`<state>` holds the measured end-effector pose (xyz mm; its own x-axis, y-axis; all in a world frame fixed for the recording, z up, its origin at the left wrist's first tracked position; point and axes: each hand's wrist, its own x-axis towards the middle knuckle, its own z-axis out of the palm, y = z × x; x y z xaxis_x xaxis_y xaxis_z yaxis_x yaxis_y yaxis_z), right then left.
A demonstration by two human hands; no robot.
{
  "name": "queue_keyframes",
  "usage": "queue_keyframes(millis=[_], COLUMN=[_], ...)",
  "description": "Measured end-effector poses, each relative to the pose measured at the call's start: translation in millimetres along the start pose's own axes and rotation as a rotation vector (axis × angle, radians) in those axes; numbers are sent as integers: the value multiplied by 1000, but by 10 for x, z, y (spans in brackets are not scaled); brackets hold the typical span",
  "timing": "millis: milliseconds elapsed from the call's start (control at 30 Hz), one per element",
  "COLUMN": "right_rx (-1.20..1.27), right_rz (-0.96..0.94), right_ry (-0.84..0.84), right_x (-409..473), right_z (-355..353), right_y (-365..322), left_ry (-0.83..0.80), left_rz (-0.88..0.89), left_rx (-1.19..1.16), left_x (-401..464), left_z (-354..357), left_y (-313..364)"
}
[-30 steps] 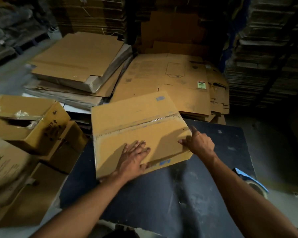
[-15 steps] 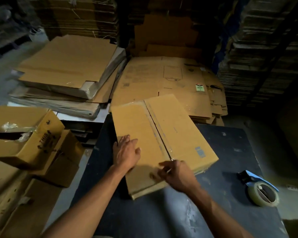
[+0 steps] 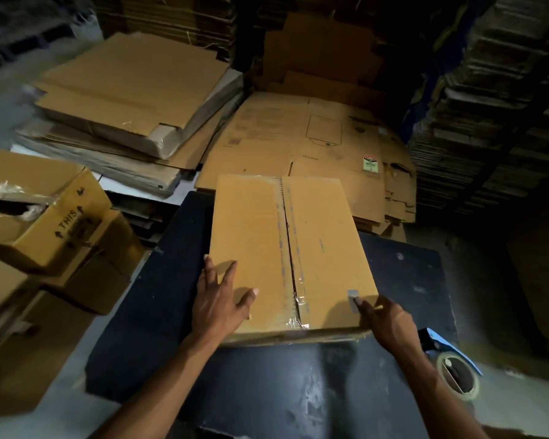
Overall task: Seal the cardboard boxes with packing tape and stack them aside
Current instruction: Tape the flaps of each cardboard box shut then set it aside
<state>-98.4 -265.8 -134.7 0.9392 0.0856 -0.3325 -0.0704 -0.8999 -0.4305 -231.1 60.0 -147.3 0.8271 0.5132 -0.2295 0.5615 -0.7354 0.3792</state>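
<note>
Cardboard box (image 3: 286,255) lies flat on the dark work table (image 3: 403,280), long axis running near to far, its far end overhanging the table's far edge. Centre seam carries clear tape along its length, wrinkled at the near end.

Left hand (image 3: 219,299): open, fingers spread, palm flat on the box's near left corner; grips nothing, only presses. Right hand (image 3: 384,318): at the near right corner, fingertips on the top edge beside a small grey label; how far it closes around the edge, cannot tell.

Step, as judged: box being squared up or held ahead of taping or lifting. Tape dispenser (image 3: 457,372) sits at the near right of the table, just beside the right forearm, untouched. Next move likely calls for either reaching right for the dispenser, or gripping both near corners to carry the box aside.

Surroundings: dim store room. Opened cartons (image 3: 45,223) piled at left. Flattened cardboard sheets (image 3: 133,93) stacked far left and far centre. Tall corrugated stacks line the right wall
</note>
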Motion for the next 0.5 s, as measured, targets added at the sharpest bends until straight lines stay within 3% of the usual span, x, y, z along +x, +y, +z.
queue_keyframes(millis=[100, 200, 267, 333, 433, 500], right_rx=[90, 173, 99, -71, -274, -347], right_rz=[-87, -69, -31, 16, 47, 5], right_ry=[7, 66, 85, -19, -220, -224], right_x=[-142, -91, 86, 295, 500, 622], right_z=[-185, -345, -453, -554, -592, -540], right_y=[279, 734, 1176, 1624, 2092, 2333], left_ry=[146, 207, 203, 196, 198, 216], left_rz=[113, 326, 438, 497, 507, 498], left_rx=[197, 173, 194, 244, 313, 345], left_x=[-194, -491, -636, -738, -787, -770], left_z=[164, 492, 732, 980, 1243, 1290], left_y=[270, 740, 1097, 1366, 1511, 1531])
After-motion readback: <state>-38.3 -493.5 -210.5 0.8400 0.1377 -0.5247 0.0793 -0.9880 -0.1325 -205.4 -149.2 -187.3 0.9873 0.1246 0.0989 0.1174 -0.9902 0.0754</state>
